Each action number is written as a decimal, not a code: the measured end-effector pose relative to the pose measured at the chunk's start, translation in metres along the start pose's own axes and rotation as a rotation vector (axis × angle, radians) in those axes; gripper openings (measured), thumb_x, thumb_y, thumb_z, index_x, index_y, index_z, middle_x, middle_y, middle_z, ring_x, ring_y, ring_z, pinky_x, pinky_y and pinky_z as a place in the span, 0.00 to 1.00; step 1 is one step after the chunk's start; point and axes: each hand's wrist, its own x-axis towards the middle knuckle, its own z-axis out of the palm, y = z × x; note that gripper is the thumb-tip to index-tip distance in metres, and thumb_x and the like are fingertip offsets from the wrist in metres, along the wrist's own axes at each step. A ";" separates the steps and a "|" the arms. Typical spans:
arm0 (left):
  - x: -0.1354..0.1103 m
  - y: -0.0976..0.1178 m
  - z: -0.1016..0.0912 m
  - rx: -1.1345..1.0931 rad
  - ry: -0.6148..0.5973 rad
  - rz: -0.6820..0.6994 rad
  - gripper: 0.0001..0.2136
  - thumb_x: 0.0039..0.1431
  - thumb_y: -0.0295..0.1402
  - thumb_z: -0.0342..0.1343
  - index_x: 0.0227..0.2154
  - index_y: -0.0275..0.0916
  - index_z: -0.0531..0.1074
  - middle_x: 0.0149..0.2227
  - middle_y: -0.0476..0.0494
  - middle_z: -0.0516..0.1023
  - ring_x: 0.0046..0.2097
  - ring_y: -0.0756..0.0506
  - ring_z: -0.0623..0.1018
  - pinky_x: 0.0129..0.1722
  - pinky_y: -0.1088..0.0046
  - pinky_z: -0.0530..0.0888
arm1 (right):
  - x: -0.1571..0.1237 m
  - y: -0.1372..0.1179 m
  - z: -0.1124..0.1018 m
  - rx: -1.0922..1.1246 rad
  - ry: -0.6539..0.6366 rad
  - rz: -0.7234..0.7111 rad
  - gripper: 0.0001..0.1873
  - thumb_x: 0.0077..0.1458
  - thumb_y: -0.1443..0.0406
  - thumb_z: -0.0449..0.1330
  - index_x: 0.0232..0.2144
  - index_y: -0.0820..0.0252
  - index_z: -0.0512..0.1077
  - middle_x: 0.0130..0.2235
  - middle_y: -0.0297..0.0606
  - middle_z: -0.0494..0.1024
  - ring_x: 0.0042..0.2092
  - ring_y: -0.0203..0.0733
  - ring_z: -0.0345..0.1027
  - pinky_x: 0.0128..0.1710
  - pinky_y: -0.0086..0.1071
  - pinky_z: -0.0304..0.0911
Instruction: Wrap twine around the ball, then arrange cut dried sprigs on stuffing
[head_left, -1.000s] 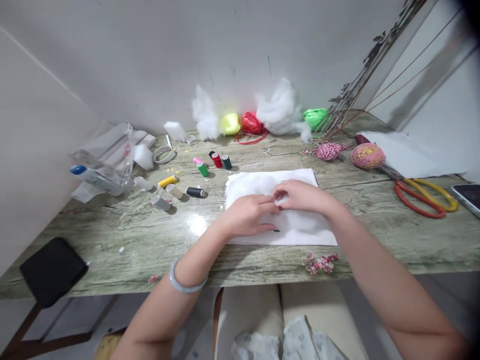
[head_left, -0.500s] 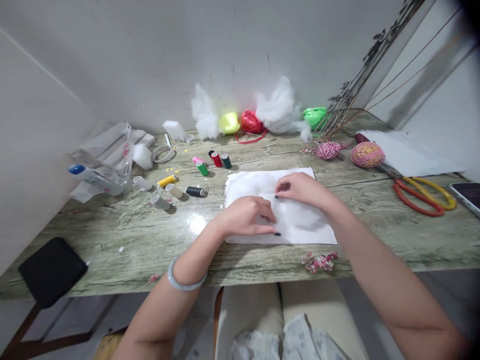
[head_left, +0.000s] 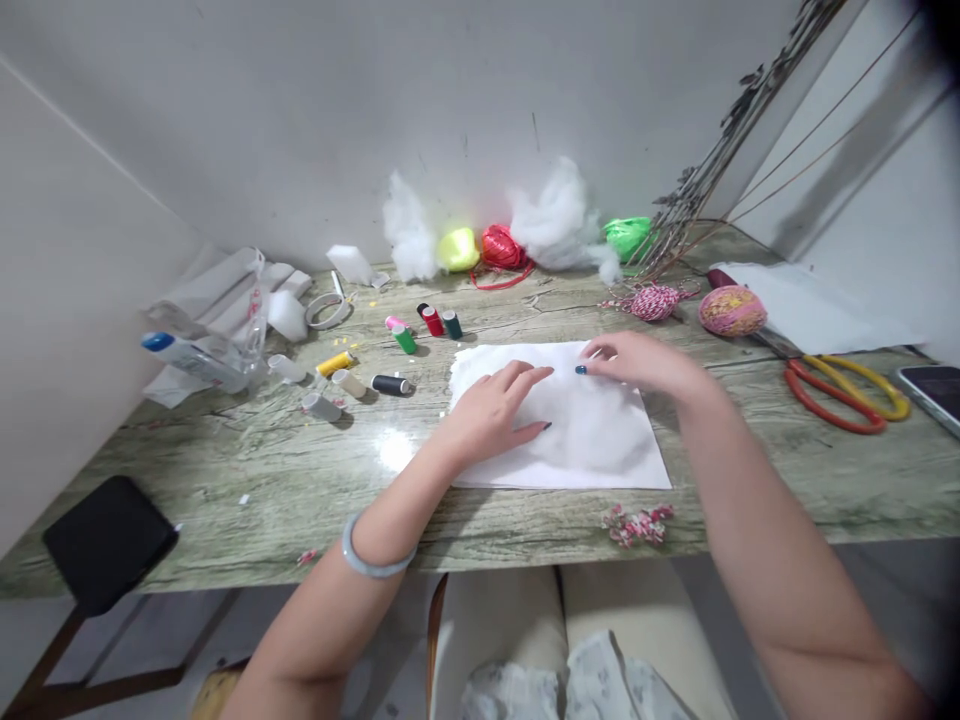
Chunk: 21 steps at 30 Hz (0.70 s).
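A white sheet (head_left: 645, 470), its left edge ragged, lies on the wood-patterned table. Over it spreads a thin layer of white fluffy stuffing (head_left: 592, 425). My left hand (head_left: 499, 405) rests on the left part of the stuffing, palm down, with thumb and fingers apart. Near the sheet's upper right, my right hand (head_left: 619, 362) touches the stuffing's edge; its fingers are curved, with a gap between thumb and forefinger. I see nothing gripped in either hand.
Several thread spools (head_left: 390, 385) stand and lie to the left. Behind are stuffing clumps (head_left: 559, 220) and a red string ball (head_left: 502, 247). Scissors (head_left: 836, 395) and a phone (head_left: 930, 390) lie right. Pink-white yarn scraps (head_left: 637, 524) lie near the front edge.
My right hand has moved right and slightly away from me. The left hand has shifted a little farther up the sheet, its fingers more stretched. More of the stuffing shows between them.
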 end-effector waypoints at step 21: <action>0.003 0.028 -0.002 -0.063 -0.251 0.277 0.15 0.65 0.44 0.48 0.47 0.44 0.73 0.51 0.44 0.76 0.50 0.41 0.73 0.54 0.59 0.59 | 0.005 0.003 0.001 0.190 0.302 -0.022 0.10 0.49 0.66 0.63 0.35 0.59 0.80 0.38 0.38 0.83 0.40 0.44 0.75 0.42 0.34 0.66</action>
